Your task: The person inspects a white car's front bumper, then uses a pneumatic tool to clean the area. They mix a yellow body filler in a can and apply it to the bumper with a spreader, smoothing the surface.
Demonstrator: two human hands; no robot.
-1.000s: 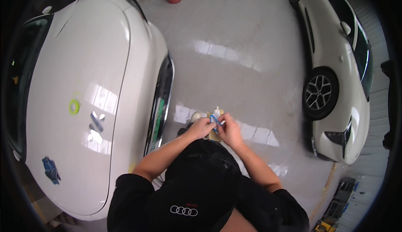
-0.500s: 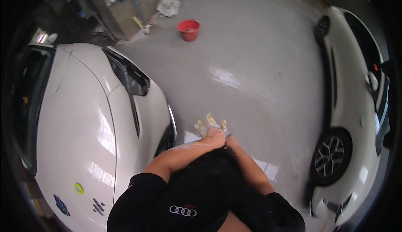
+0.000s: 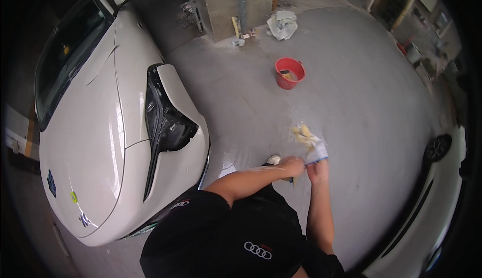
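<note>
Seems to pinch glove [image 3: 315, 151] at cuff [image 3: 323, 159] with left hand [image 3: 292, 166]; cannot tell hold of right hand [image 3: 318, 171], just beside. Likely light, limp; best taken by cuff, nearest the grip.

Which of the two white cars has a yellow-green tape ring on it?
The left car: the tape ring lies on its hood. The right car, partly cut off, shows no tape.
</note>
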